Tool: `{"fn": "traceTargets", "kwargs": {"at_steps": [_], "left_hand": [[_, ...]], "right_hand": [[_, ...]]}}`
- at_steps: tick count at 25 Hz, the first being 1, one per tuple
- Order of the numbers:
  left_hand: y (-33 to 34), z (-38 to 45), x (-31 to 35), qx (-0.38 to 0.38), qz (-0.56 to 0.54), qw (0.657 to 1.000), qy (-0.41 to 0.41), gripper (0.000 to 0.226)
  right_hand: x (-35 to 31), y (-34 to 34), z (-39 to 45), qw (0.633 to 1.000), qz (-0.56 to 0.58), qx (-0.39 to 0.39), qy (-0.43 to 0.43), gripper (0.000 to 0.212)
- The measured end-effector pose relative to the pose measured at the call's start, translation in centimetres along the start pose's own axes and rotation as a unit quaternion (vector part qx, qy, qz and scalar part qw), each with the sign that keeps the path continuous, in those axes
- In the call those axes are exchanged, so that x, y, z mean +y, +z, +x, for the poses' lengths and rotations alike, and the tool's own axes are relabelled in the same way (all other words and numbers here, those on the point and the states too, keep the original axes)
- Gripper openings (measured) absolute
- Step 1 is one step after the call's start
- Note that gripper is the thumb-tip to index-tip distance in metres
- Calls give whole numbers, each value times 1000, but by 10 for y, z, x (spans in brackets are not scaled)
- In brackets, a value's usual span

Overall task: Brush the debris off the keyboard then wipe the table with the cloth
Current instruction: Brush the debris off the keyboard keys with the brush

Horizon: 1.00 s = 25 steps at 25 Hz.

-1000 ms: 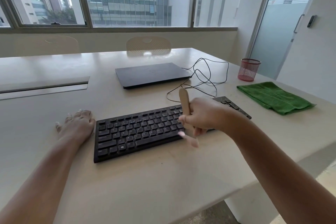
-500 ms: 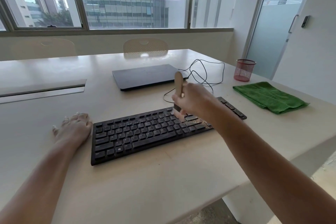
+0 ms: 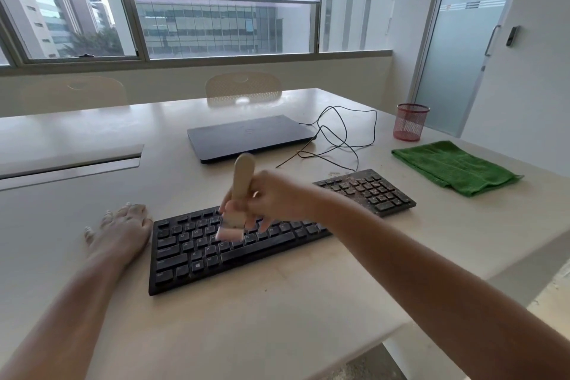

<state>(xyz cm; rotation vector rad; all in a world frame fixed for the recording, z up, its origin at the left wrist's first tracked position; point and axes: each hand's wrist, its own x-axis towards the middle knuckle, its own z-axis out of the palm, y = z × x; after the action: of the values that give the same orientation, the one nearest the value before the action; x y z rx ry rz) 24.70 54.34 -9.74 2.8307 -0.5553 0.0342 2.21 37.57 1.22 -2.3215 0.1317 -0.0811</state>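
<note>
My right hand [image 3: 271,194] has its grip curled around the pale wooden-handled brush [image 3: 239,194], bristles on the black dusty keyboard [image 3: 246,244]. My left hand [image 3: 123,228] lies flat beside the keyboard's left end. The folded green cloth [image 3: 453,166] lies right of the keyboard on the beige table [image 3: 277,318].

On the pale table [image 3: 277,318] sit a black keyboard [image 3: 191,256] near centre, a closed laptop [image 3: 249,136] farther back, a looped black cable [image 3: 342,133], a red mesh cup [image 3: 411,122] far right, a green cloth [image 3: 453,166] at right.
</note>
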Motion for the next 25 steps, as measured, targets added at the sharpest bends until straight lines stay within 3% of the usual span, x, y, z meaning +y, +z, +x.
{"fn": "traceTargets", "kwargs": {"at_steps": [3,6,8,10,12,15,18,20,22,24,25], "left_hand": [[0,2,0,3,4,1000,0,46],[-1,2,1,1,4,1000,-1,46],[0,1,0,-1,5,1000,0,46],[-1,1,0,1,4,1000,0,45],[-2,1,1,0,7,1000,3,45],[-1,1,2,1,4,1000,-1,45],[-1,0,2,-1,5,1000,0,44],[-1,-1,1,3,6,1000,0,45],[-1,0,2,1,12,1000,0,45],[-1,1,1,-1,13,1000,-2,46],[0,1,1,-1,13,1000,-2,46]], "right_hand": [[7,-13,0,986,-135,-81,59,21],[12,-48,-1,948,-275,-63,149,16],[10,-40,6,978,-199,-29,61,14],[7,-16,10,995,-85,-48,-32,10],[12,-11,7,995,-47,-86,-8,13],[14,-36,1,977,-194,-66,56,22],[-9,-14,5,980,-190,-1,-59,23],[-17,12,8,980,-177,-25,-85,24],[-12,4,6,967,-250,-45,-33,24],[-9,-19,1,932,-360,5,41,23],[-10,-22,0,928,-368,43,36,22]]}}
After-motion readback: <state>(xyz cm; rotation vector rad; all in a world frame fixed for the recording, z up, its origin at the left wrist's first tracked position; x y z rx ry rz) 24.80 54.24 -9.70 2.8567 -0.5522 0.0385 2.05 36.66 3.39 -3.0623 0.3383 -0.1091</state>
